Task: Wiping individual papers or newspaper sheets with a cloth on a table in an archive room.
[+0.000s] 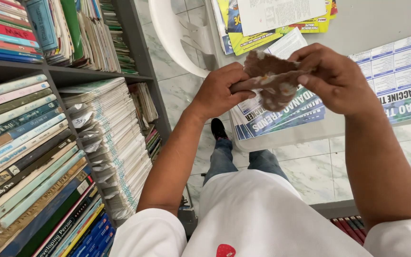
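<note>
Up near twelve o'clock, a brown cloth (273, 82) with pale dirty spots is held over the edge of a grey table (381, 21). It is pinched at its left end by the left hand (217, 93), with the fingers curled shut around a rolled part. Its top right side is pinched by the right hand (336, 78), thumb and fingers pressed on the cloth. The cloth is bunched up and only partly pulled open between the two hands. It is not laid flat on anything yet, and nothing is being wiped. How much has been cleaned cannot be told.

Under the cloth, a pile of newspapers (277, 116) is stacked on the table edge. More papers and a yellow booklet (258, 38) are spread at twelve o'clock. A big printed sheet (400, 66) is laid at two o'clock. A white plastic chair (177, 35) is seen at eleven o'clock.

At nine o'clock, a dark shelf (65, 76) is packed with books (22, 143) laid flat and with stacks of thin magazines (115, 138). A pale tiled floor (310, 166) is seen below, with blue jeans and a black shoe (218, 128) on it.
</note>
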